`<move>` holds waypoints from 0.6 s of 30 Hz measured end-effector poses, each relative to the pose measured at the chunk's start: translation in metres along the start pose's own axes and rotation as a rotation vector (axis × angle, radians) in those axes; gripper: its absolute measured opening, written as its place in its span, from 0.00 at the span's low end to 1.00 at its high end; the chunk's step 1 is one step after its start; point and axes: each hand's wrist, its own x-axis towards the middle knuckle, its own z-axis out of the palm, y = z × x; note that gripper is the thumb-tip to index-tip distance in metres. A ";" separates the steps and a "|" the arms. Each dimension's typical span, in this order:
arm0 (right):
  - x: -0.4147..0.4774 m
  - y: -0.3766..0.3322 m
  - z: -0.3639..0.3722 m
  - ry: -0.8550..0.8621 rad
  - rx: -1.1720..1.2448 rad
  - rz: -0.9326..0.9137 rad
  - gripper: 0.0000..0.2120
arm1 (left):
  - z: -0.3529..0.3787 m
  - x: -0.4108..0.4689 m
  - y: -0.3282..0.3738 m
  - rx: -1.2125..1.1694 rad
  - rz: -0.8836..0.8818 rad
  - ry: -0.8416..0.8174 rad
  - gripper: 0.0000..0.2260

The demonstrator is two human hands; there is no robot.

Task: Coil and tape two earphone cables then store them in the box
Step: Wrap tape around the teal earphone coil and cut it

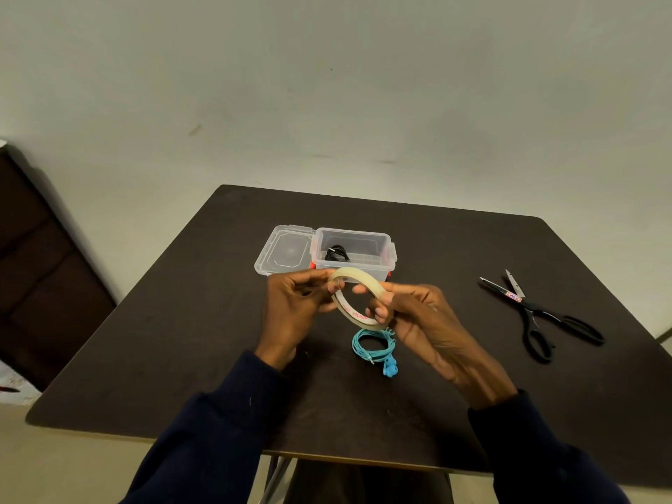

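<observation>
A roll of clear tape (358,281) is held up above the table between both hands. My right hand (418,321) grips its right side, fingers curled round the ring. My left hand (294,307) pinches the roll's left edge with thumb and fingertips. Under the roll a coiled blue earphone cable (372,345) lies on the dark table (182,340), its earbuds at the lower right of the coil. Behind the hands stands an open clear plastic box (389,249) with a coiled black earphone cable (336,254) inside.
The box's clear lid (285,251) lies open to its left. Black scissors (542,316), blades parted, rest on the table at the right. A dark door or panel (43,271) stands at the far left, and a pale wall rises behind the table.
</observation>
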 end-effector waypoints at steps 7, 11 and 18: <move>0.004 0.008 0.003 0.076 0.084 -0.009 0.17 | -0.001 0.002 -0.009 -0.027 -0.235 -0.013 0.09; 0.008 0.009 0.007 0.191 -0.030 -0.044 0.11 | -0.003 0.006 -0.006 0.340 0.333 -0.114 0.14; 0.009 0.013 0.006 0.120 0.010 0.000 0.16 | -0.010 0.012 -0.010 0.569 0.685 -0.139 0.11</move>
